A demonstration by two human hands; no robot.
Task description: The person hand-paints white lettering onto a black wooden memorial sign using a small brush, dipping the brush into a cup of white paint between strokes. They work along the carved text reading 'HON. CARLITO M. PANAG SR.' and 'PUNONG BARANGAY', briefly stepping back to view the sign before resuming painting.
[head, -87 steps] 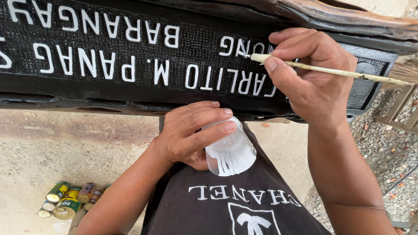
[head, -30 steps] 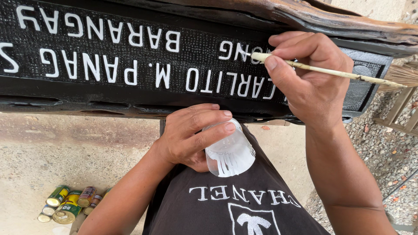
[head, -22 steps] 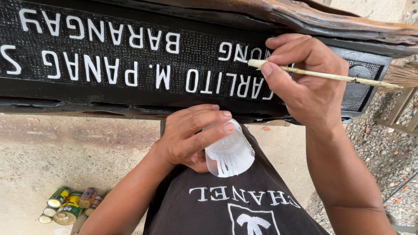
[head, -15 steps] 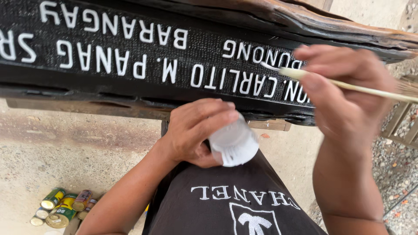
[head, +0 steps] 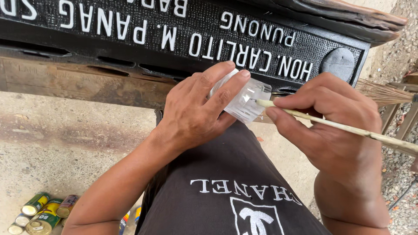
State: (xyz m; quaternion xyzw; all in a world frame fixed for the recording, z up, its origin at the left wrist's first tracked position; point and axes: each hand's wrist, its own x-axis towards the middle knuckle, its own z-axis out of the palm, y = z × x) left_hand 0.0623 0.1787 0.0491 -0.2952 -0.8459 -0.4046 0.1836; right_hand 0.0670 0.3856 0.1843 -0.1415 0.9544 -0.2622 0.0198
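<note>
The left hand (head: 196, 113) curls around a small clear plastic cup (head: 241, 98) just below the black lettered sign's (head: 130, 43) lower edge, while the right hand (head: 335, 126) pinches a thin pale wooden brush (head: 348, 129), tip dipped in the cup.

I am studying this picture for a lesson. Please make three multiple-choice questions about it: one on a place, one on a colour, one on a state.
1. Where do the small cans lie?
A. On the ground at lower left
B. On the black sign
C. In the person's lap

2. What colour are the raised letters on the black sign?
A. Red
B. White
C. Yellow

3. How is the plastic cup held?
A. Standing alone on the ground
B. Gripped in the left hand
C. Hanging from the sign

Answers:
1 A, they sit on the concrete.
2 B, the letters are white on black.
3 B, left fingers wrap it while the right hand brings the brush to its rim.
</note>
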